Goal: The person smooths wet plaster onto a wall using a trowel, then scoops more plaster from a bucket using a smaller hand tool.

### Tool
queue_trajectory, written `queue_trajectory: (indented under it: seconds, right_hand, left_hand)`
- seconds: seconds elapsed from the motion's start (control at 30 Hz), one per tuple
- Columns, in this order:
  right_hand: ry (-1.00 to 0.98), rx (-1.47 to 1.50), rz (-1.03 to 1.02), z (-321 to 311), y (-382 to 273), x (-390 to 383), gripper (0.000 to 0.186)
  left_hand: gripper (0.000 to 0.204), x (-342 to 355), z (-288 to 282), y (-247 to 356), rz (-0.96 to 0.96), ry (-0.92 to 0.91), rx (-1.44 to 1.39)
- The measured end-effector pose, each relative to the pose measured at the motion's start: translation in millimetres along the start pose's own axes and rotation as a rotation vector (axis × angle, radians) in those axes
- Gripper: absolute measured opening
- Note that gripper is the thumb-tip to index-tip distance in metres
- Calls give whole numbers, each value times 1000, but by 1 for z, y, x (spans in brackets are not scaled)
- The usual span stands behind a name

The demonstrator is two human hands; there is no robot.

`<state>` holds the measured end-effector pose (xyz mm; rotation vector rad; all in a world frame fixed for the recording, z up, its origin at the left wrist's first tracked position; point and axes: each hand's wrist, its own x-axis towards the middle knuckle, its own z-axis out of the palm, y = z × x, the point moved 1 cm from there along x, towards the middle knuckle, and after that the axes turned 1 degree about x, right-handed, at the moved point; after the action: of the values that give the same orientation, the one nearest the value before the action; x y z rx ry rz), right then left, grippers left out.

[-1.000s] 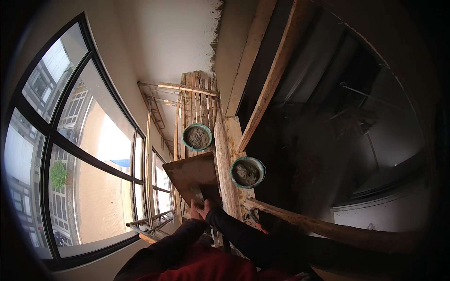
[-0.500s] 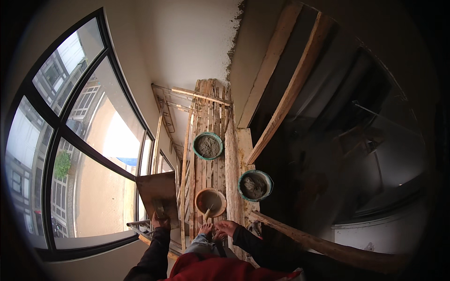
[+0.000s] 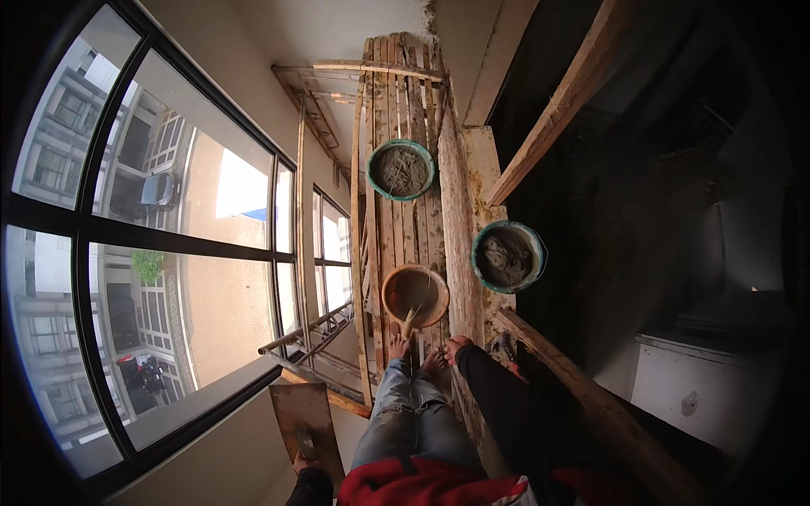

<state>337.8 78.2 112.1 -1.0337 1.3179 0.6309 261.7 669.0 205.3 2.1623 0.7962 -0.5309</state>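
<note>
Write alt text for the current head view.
A person's left hand holds a flat, brown rectangular board beside a platform of wooden planks; the right hand is near bare feet. Ahead sit one round orange bucket and two round green buckets of grey paste, with black-framed windows left.

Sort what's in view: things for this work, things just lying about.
Likely in use:
board in the left hand
far green bucket and near green bucket, both holding grey mix
orange bucket
pale-handled tool

Likely just around:
metal rails
slanted wooden beam
bush outside
</note>
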Motion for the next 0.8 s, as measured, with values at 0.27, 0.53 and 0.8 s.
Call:
queue_trajectory:
  seconds: [0.27, 0.53, 0.8]
  right_hand:
    - [301, -98, -272, 100, -105, 295, 66]
    - [4, 623, -232, 110, -129, 355, 21]
    - [281, -51, -529, 72, -132, 296, 40]
  left_hand:
    - [44, 46, 66, -35, -128, -44, 510]
    - [34, 71, 130, -21, -155, 2, 494]
    - [35, 65, 139, 31, -162, -143, 667]
